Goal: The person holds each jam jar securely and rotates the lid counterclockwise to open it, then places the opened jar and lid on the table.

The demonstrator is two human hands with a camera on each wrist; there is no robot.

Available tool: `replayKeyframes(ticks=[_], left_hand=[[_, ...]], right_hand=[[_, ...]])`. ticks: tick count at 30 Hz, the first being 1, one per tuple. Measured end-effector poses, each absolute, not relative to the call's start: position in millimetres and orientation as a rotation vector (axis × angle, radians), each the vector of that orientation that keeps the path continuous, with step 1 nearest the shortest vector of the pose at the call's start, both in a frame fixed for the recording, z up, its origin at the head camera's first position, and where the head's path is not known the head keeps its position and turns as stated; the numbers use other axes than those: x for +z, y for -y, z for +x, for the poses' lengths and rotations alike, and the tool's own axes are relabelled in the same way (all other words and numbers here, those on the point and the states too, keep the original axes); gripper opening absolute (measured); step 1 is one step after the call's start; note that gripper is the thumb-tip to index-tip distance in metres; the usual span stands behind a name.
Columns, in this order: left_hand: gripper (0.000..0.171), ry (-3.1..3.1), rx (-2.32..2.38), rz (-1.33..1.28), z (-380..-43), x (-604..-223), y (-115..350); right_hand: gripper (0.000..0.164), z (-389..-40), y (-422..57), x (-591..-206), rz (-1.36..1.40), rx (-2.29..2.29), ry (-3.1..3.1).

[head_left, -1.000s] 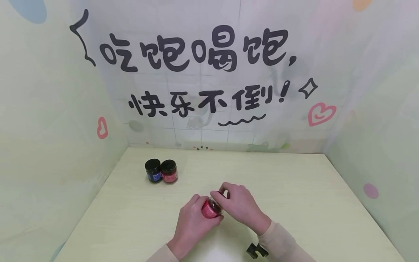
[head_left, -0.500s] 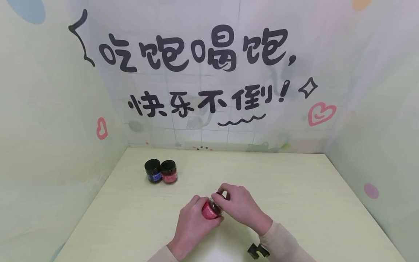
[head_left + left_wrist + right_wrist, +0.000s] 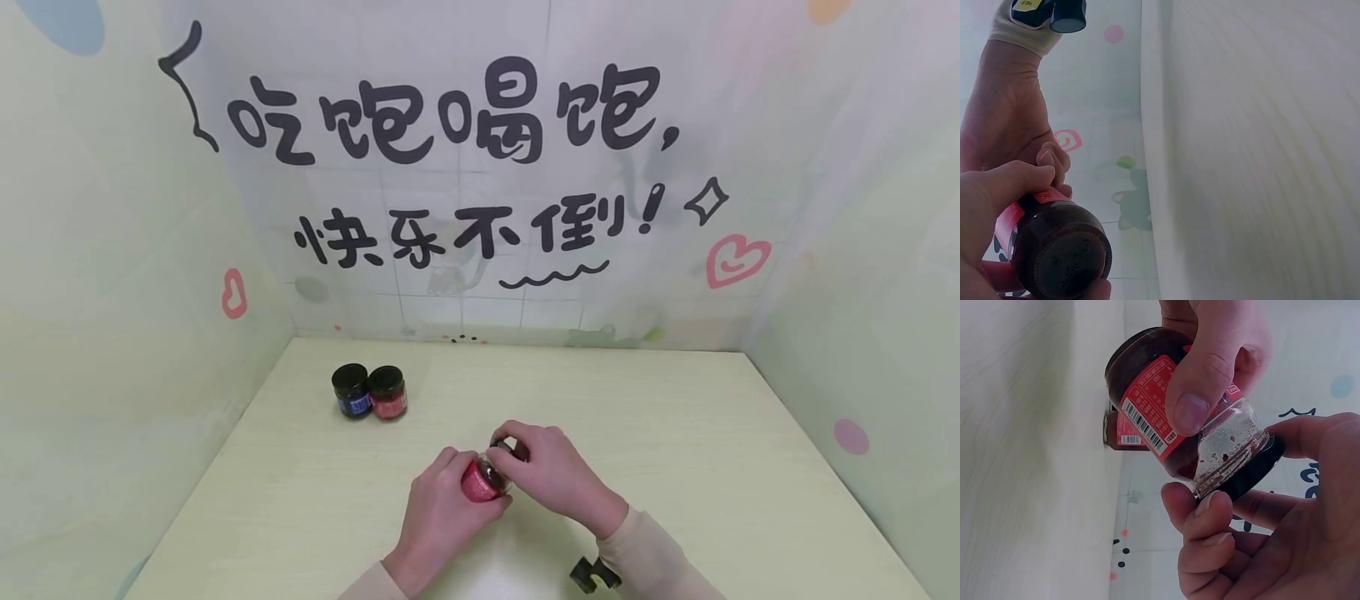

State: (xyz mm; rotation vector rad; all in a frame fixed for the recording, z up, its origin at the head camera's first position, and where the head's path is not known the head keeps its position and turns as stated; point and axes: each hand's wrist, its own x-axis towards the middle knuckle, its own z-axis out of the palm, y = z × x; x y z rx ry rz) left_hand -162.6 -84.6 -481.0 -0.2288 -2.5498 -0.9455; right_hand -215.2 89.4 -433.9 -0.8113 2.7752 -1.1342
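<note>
A glass jar [image 3: 478,483] with a red label and dark contents is held tilted above the table, its mouth end toward the right. My left hand [image 3: 442,508] grips it round the body; the left wrist view shows the jar's dark base [image 3: 1069,262] between thumb and fingers. With fingertips and thumb, my right hand [image 3: 551,471] holds the rim of the black lid [image 3: 1250,472]. In the right wrist view the lid sits at the jar's mouth, and reddish bits cling to the clear glass neck. Whether the lid is loose, I cannot tell.
Toward the back left of the pale table [image 3: 300,517] two more black-lidded jars stand side by side, a blue-labelled jar [image 3: 352,393] and a red-labelled jar [image 3: 387,393]. Printed walls [image 3: 480,308] enclose the back and sides. A black wrist mount [image 3: 595,575] shows by the right sleeve.
The right hand has shifted slightly rightward and its fingers have turned at the lid, so more of the dark lid shows. The left hand and the jar stay nearly still.
</note>
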Motion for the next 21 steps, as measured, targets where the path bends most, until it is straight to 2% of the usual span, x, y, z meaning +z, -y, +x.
replayKeyframes(ticks=[21], left_hand=[[0.046,2.583,-0.964,-0.234,-161.1,-478.4,85.1]], right_hand=[[0.02,-214.1,-92.2,-433.3,-0.807,-1.25,-2.654]])
